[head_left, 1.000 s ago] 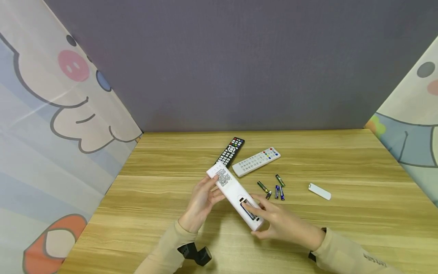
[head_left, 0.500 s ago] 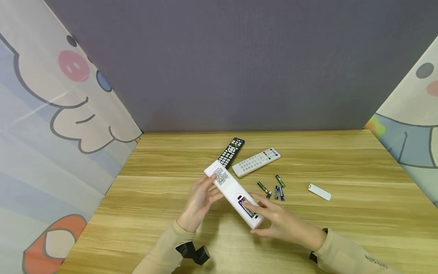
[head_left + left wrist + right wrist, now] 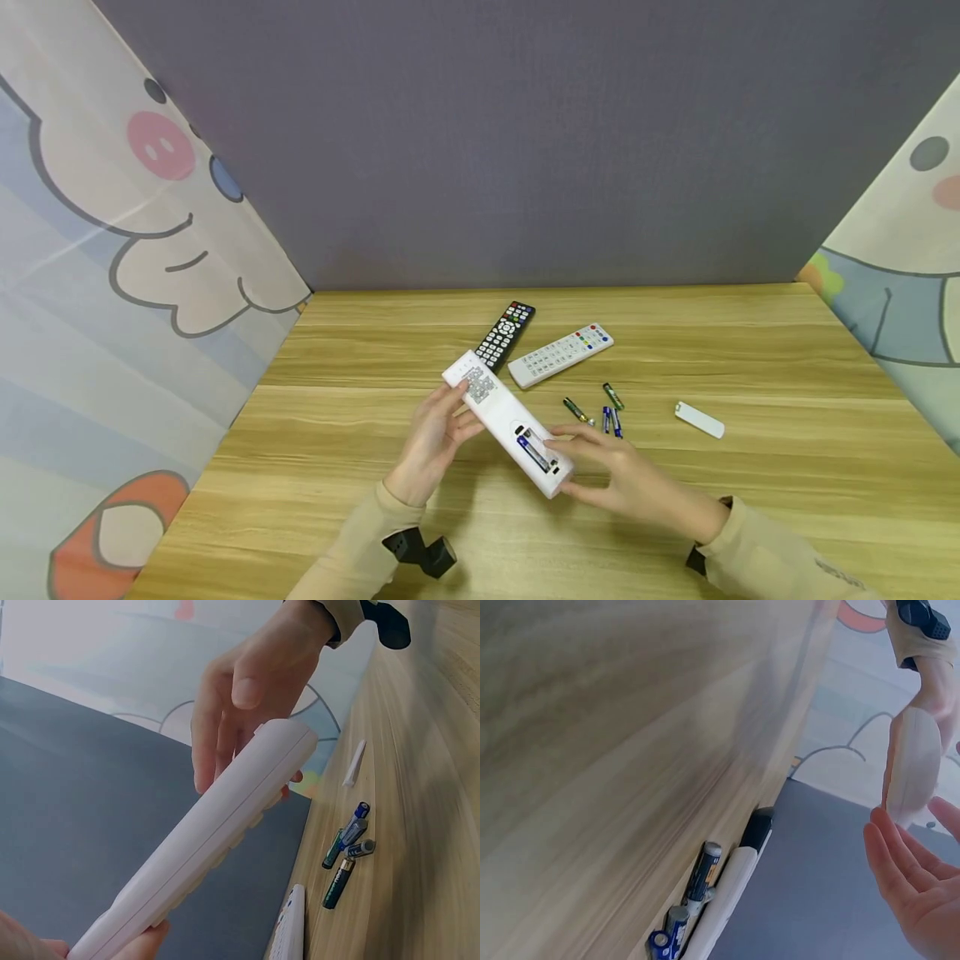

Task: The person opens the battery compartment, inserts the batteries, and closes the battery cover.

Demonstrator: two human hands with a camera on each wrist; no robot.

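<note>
My left hand (image 3: 427,442) holds a white remote control (image 3: 498,407) by its upper end, thumb on the back and fingers beneath. The remote is tilted above the table, back side up, its battery compartment uncovered. A blue battery (image 3: 532,452) lies in that compartment; whether another sits beside it is hard to tell. My right hand (image 3: 630,475) is at the remote's lower end, its index fingertip by the compartment's edge and its thumb near the end. In the right wrist view the fingers (image 3: 900,862) of this hand are loosely extended beside the remote.
Behind lie a black remote (image 3: 504,333) and another white remote (image 3: 561,356). To the right are green batteries (image 3: 612,396), blue batteries (image 3: 617,423) and a white battery cover (image 3: 699,419). A grey panel (image 3: 555,150) stands along the table's (image 3: 322,400) back edge.
My right index finger has drawn back from over the battery to the compartment's edge, showing more of the blue battery. The remote and left hand have shifted slightly left.
</note>
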